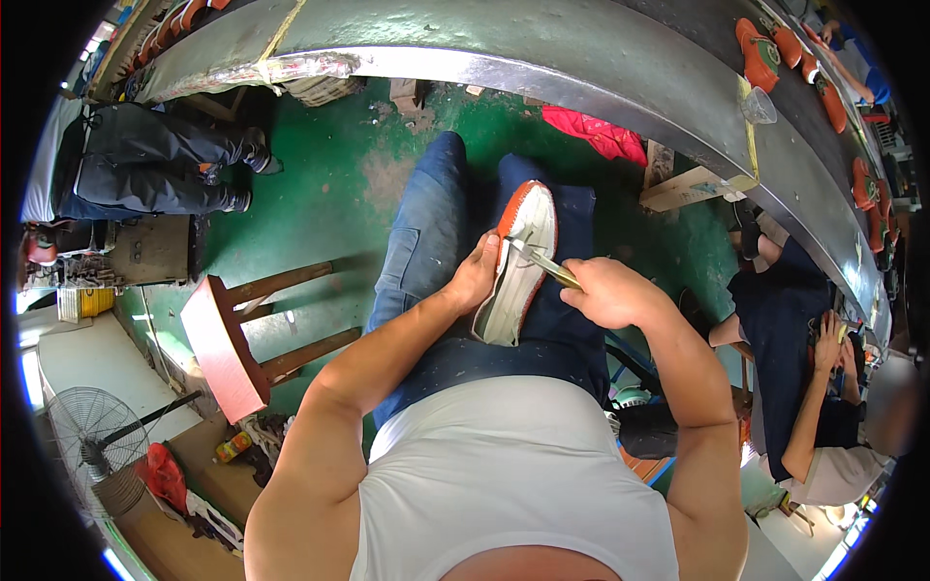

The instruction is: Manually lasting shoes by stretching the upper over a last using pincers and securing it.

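Observation:
A shoe with a red-orange upper lies bottom up across my thighs, its toe pointing away from me. Its underside is pale and off-white. My left hand grips the shoe's left side, the thumb close to the edge. In my right hand is a slim metal hand tool with a yellowish handle part. Its tip touches or hovers just over the shoe's left edge, near my left thumb; I cannot tell which. A dark blue apron covers my lap under the shoe.
A long grey metal bench curves across the far side, with red-orange shoes on it at right. A wooden stool and a fan stand at left. A co-worker sits at right; another person's legs show at far left.

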